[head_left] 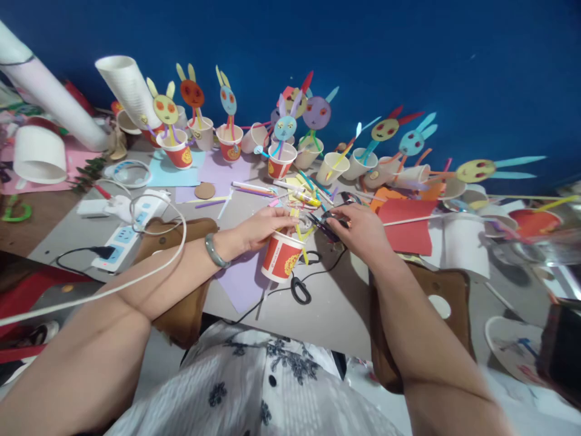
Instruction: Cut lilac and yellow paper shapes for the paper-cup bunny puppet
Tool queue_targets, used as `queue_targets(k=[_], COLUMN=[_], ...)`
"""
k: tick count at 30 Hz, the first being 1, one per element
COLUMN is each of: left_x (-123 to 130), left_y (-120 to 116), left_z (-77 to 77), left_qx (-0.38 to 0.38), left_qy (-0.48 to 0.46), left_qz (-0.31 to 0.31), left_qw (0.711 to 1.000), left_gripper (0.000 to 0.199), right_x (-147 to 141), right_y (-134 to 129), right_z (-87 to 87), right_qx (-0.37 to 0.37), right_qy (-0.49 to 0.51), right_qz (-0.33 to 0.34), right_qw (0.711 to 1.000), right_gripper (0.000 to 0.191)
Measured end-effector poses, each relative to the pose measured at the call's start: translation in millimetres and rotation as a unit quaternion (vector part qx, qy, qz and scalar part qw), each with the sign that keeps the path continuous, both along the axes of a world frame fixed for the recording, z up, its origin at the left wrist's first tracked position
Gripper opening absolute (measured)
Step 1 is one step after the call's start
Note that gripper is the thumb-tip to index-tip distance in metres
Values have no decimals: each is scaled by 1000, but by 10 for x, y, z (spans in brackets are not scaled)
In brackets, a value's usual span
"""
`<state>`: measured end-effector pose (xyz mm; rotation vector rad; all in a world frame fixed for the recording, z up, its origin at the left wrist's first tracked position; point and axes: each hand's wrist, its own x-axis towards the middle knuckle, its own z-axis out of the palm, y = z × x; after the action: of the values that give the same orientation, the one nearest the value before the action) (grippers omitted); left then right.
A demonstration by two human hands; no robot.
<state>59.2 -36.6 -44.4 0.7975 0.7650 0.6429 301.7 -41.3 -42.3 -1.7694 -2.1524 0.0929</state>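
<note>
A red and white paper cup [282, 257] stands on the grey table [331, 309], tilted slightly. My left hand [270, 225] is closed at the cup's rim, its fingertips pinching yellow strips [297, 227] that rise from the cup. To the right, my right hand [351, 224] is wrapped round a dark tool [323, 227] whose tip points at the strips. The tool's exact shape is partly hidden by the fingers. Black-handled scissors [300, 290] lie beside the cup, next to a black cable.
Paper cups with rabbit-faced figures [285, 128] line the blue wall. Pens and coloured strips [254, 189] lie behind the cup. A power strip [129, 233] with cables sits left, one white cable crossing above my left forearm. Red paper [405, 227] and a white roll [466, 245] lie right.
</note>
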Motion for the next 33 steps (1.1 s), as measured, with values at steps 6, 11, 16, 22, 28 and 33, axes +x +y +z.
queue_targets(k=[6, 11, 16, 22, 28, 33], left_x=[9, 30, 25, 24, -2, -30], left_y=[32, 46, 61, 62, 20, -25], left_z=[-29, -113, -155, -150, -99, -9], left_qx=[4, 1, 8, 5, 53, 101], left_qy=[20, 22, -4, -43, -44, -26], left_qz=[13, 26, -2, 8, 36, 53], left_qw=[1000, 999, 1000, 999, 997, 993], left_gripper=[13, 19, 15, 13, 21, 24], right_x=[-289, -477, -491, -260, -165, -257], right_y=[206, 581, 754, 671, 458, 322], right_z=[75, 39, 4, 145, 122, 191], right_qx=[-26, -91, -96, -12, -62, -46], right_qy=[-179, -226, -220, -39, 364, 451], right_qz=[18, 2, 16, 36, 75, 78], right_qw=[983, 970, 971, 998, 926, 888], right_gripper=[33, 33, 30, 22, 30, 25])
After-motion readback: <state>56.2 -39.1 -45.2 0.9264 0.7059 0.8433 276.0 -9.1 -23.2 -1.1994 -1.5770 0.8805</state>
